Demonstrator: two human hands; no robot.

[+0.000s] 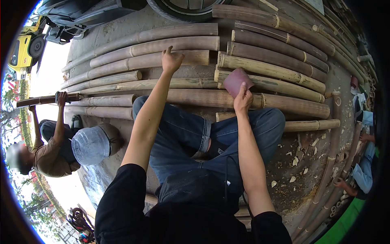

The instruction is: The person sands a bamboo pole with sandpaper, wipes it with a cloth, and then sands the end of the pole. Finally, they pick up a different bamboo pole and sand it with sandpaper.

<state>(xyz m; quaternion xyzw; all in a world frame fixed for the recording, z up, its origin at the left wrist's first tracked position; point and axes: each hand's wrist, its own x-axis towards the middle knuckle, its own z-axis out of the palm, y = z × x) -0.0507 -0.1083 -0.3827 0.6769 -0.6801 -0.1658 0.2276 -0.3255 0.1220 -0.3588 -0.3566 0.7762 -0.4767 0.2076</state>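
Observation:
My right hand (243,101) grips a reddish-brown sheet of sandpaper (234,84), the thumb pressed on its near face. The sheet is slightly curved and overlaps the ends of the greenish bamboo poles. Just below that hand runs a thick brown bamboo pole (199,97), lying crosswise in front of my knees. My left hand (172,62) is stretched forward over another bamboo pole (148,61), near its cut end. Its thumb and a finger stand apart, with nothing seen between them; the other fingers are partly hidden.
More bamboo poles (276,61) lie in rows ahead. At left a person (55,152) holds a dark bamboo length (46,100) beside a plastic-wrapped container (91,146). Another person's hand (343,185) shows at right. A motorcycle wheel (162,12) stands ahead; bamboo chips (293,179) litter the floor.

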